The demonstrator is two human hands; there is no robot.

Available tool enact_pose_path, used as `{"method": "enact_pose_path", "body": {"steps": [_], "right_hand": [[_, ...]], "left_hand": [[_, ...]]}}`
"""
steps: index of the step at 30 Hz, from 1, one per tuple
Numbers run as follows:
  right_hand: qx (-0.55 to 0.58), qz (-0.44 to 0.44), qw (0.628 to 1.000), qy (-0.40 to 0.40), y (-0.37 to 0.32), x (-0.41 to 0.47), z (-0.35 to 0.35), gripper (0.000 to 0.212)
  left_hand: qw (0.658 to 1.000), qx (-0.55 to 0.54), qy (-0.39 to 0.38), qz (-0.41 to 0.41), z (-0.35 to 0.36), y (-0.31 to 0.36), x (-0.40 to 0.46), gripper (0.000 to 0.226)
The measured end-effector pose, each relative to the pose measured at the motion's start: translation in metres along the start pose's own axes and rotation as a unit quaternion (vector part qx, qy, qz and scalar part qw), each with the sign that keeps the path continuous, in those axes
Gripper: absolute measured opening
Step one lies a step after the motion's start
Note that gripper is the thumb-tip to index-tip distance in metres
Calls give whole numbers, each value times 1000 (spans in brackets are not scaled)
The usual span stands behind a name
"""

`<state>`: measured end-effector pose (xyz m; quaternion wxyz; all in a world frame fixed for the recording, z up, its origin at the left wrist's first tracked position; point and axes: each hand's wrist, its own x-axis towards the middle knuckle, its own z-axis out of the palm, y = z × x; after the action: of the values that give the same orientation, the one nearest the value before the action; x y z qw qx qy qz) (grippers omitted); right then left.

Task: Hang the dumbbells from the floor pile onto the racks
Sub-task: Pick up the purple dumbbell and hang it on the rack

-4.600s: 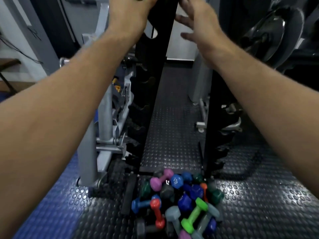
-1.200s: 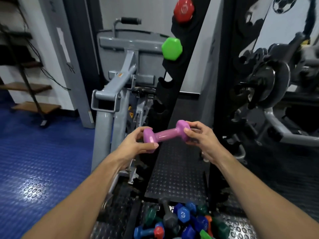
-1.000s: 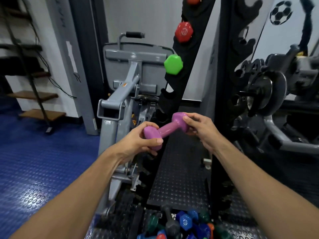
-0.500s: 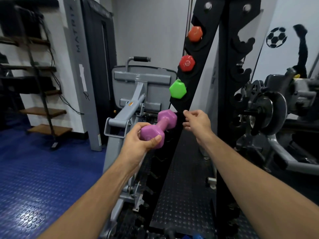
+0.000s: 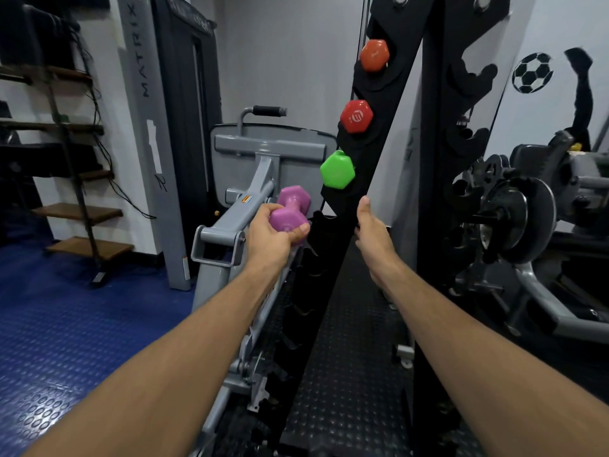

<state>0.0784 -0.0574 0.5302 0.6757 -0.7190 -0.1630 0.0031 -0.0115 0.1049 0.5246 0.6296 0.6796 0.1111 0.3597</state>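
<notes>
- The rack's left upright point(image 5: 372, 179) is a black post leaning from the top centre of the frame down to the bottom centre, with notched cradles along it; the slant likely keeps each dumbbell clear of the one above.
- The rack's right upright point(image 5: 461, 133) stands just right of centre, its hooks bare where they show.
- A grey gym machine point(image 5: 260, 159) sits behind the hands at centre left; beside it a grey column point(image 5: 145, 103) carries the word "MATRIX" running downward.
- Three dumbbells already hang on the left upright, stepping down it: orange point(image 5: 374, 55) highest, red point(image 5: 356, 116) with a round white logo too small to read, green point(image 5: 337, 169) lowest.
- The purple dumbbell point(image 5: 290, 212) is at mid-frame, just left of the empty cradle under the green one, far head pointing away. That looks like the next slot to fill.
- The left hand point(image 5: 270, 235) is wrapped around the purple dumbbell's near head, probably to steer the far head into the cradle.
- The right hand point(image 5: 370, 229) holds nothing, fingers loosely spread beside the left upright, likely ready to guide the dumbbell in.
- The floor pile is out of view.
</notes>
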Motion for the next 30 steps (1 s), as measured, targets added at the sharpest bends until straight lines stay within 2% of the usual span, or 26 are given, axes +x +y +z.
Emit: {"method": "enact_pose_path", "body": {"steps": [2, 12, 26, 30], "right_hand": [[4, 3, 1000, -15, 5, 3, -3, 123], [4, -28, 999, -29, 14, 9, -6, 125], [12, -42, 998, -40, 18, 8, -7, 125], [20, -39, 999, -32, 20, 5, -5, 123]], "left_hand": [[1000, 17, -1, 6, 10, -1, 11, 56], [992, 113, -8, 46, 49, -13, 41, 63], [986, 138, -46, 76, 60, -19, 35, 55], [987, 136, -62, 53, 57, -20, 35, 55]]}}
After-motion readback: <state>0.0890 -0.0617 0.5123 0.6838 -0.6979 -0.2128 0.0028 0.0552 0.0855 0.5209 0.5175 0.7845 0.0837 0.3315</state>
